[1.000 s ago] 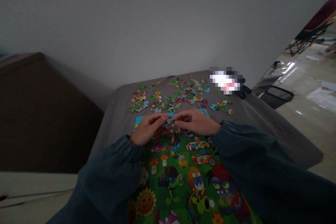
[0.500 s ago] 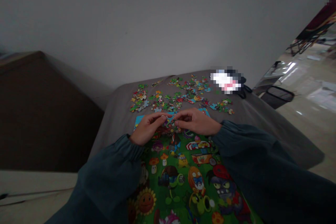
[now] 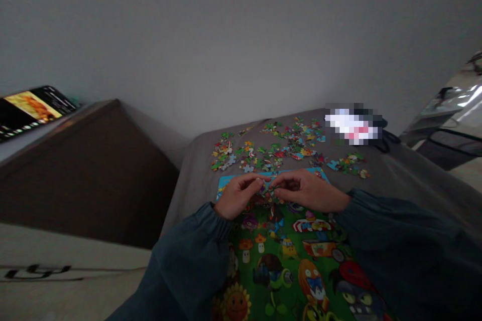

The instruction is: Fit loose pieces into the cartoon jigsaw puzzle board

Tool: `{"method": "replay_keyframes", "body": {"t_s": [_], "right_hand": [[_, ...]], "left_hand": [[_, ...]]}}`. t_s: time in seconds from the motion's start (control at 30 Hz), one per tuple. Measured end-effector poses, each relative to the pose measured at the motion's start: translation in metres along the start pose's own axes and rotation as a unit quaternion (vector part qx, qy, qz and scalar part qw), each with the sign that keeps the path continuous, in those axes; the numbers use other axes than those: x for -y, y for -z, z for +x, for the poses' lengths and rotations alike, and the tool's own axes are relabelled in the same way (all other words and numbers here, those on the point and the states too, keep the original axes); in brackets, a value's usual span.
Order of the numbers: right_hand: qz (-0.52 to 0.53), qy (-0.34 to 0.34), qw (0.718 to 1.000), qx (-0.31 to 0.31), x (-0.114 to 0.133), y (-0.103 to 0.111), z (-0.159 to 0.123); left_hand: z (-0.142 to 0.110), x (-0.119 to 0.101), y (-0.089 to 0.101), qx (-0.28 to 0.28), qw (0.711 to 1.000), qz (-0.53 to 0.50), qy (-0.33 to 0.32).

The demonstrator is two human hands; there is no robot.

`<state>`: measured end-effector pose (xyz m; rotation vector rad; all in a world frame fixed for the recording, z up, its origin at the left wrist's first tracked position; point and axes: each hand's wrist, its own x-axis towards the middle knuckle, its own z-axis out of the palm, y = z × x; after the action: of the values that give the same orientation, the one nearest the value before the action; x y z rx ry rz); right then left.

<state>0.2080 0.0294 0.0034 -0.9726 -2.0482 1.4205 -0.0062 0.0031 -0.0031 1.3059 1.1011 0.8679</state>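
Both hands meet over the top of a green cartoon picture sheet (image 3: 276,243) printed with plants and zombies. My left hand (image 3: 238,196) pinches small jigsaw puzzle pieces (image 3: 266,190) from the left, thumb on top. From the right, my right hand (image 3: 311,191) has thumb and fingers closed on the same small pieces. Fingers hide much of them, so how they join cannot be told. Just behind the hands shows a blue-edged printed strip (image 3: 225,180), partly covered by them. Beyond it, loose jigsaw pieces (image 3: 289,145) lie scattered in clusters.
A grey cloth (image 3: 194,160) covers the table, which stands against a pale wall (image 3: 233,50). At the back right, a blurred-out bright object (image 3: 352,125) lies by dark straps. On the left, a brown cabinet (image 3: 124,160) carries a lit screen (image 3: 35,108).
The view has turned left, so the table and hands appear farther right and lower. The lit screen has come into view. Both hands keep hold of the pieces in nearly the same pose.
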Motion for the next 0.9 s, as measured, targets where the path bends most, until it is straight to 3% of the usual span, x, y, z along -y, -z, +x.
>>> {"method": "replay_keyframes", "body": {"t_s": [0.3,0.73,0.9], "right_hand": [[-0.006,0.0,1.0,0.018,-0.001,-0.001,0.0],[-0.025,0.018,0.999,0.031,0.001,0.002,0.0],[-0.037,0.027,0.998,0.031,0.007,0.004,-0.003]], "left_hand": [[0.0,-0.004,0.001,-0.005,0.998,0.057,-0.029],[-0.003,-0.008,-0.002,0.022,0.997,0.065,-0.018],[-0.004,-0.01,-0.002,0.016,0.993,0.112,-0.019]]}}
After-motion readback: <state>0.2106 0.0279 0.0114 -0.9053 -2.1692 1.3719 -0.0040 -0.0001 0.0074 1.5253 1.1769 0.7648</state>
